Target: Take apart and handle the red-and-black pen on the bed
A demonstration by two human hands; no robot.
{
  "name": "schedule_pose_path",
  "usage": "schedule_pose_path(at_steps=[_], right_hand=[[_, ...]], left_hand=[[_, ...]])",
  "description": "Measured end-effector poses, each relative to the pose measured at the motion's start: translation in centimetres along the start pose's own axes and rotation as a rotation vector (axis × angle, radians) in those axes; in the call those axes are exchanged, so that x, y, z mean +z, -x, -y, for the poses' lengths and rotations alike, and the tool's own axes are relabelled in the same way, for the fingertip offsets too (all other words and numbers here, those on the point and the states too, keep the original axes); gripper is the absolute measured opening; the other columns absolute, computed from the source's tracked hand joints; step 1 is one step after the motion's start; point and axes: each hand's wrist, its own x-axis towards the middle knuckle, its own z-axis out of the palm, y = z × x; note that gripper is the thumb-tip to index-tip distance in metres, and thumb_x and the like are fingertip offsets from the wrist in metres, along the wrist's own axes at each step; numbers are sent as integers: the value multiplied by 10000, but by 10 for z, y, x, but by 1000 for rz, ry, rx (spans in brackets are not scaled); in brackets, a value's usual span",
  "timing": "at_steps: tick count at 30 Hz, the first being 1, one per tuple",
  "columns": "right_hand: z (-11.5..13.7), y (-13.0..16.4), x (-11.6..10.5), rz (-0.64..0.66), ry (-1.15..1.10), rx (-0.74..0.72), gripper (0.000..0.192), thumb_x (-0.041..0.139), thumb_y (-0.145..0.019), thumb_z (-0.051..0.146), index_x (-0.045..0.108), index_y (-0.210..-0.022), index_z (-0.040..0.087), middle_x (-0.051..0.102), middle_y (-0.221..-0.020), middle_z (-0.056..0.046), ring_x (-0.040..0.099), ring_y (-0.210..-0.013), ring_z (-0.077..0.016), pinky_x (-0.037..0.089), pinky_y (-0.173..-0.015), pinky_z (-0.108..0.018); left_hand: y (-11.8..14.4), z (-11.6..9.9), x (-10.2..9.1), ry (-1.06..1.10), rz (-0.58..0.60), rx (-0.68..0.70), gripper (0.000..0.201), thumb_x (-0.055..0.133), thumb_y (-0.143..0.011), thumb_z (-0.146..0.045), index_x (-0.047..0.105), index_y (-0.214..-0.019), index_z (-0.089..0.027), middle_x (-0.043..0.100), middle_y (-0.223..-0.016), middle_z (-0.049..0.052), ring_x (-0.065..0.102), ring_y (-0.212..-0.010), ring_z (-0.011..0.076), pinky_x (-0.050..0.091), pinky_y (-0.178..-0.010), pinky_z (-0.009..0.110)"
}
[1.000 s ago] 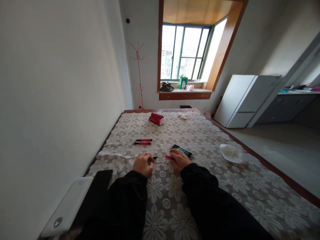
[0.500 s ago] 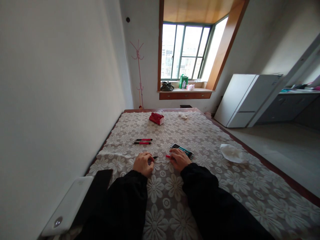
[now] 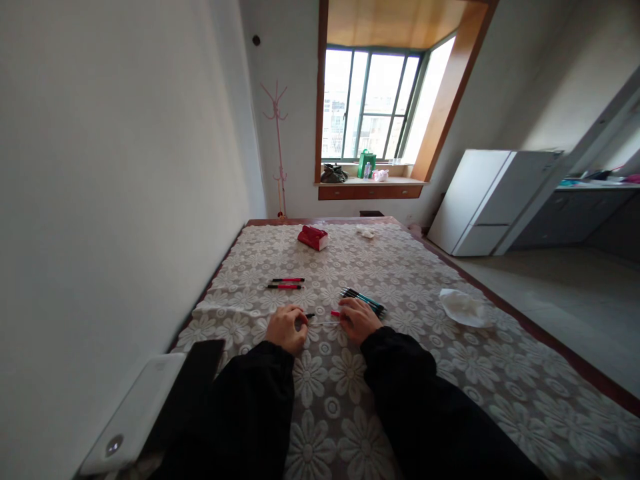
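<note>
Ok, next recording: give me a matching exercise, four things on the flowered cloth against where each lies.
Things:
1. pair of red-and-black pens
2. bundle of teal-and-black pens
3. crumpled white tissue
4. red rectangular pack

Places:
A. far end, towards the window
B. right side, near the edge
C. just beyond the right hand
D. beyond the left hand

Pairs: 1-D, 2-C, 3-B, 4-A

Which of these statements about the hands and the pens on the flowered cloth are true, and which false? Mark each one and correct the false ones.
1. Two red pens lie side by side beyond the left hand. True.
2. The bundle of teal pens lies beside the left hand. False: it lies by the right hand.
3. The red box lies nearer the window than the pens. True.
4. The crumpled white tissue is in the right hand. False: it lies apart, to the right.
</note>
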Motion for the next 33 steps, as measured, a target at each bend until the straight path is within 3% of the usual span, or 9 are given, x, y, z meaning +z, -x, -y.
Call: schedule_pose_path(at_steps=[10,17,22,27,33], right_hand=[[6,-1,-1,-11,-33,-21,61,604,-772,150,630,-786,204,603,-1131,-62,521,-1052,-247,393,-940,-405],[8,-1,2,-2,-89,-24,79,620,-757,146,634,-804,208,604,-1131,-66,533,-1060,-242,401,-937,-402],[4,-2,4,-50,-151,-17,82,597,-769,137,618,-799,211,609,-1115,-66,544,-1052,-234,411,-922,-390],[-2,-2,4,-84,-148,50,122,577,-753,96,593,-796,209,618,-1100,-56,535,-1057,-235,399,-927,-396],[-7,-2,5,-84,-99,116,122,574,-744,102,586,-795,213,609,-1122,-52,517,-1076,-235,379,-942,-387]], left_hand=[[0,-2,-1,-20,9,19,84,630,-709,-178,697,-725,-229,658,-999,18,533,-974,200,398,-912,333],[-1,-5,-2,18,65,131,93,612,-744,-206,697,-770,-232,659,-1025,26,525,-1042,215,401,-938,359],[-2,-7,-4,44,35,188,92,585,-777,-203,667,-810,-231,654,-1042,25,531,-1052,211,403,-935,356],[-3,-5,-2,55,-66,142,198,474,-843,-170,614,-975,-218,643,-1060,37,539,-1042,199,409,-936,351],[-3,4,3,-44,-20,88,262,474,-845,-178,602,-1069,-223,629,-1110,51,521,-1061,224,390,-936,367]])
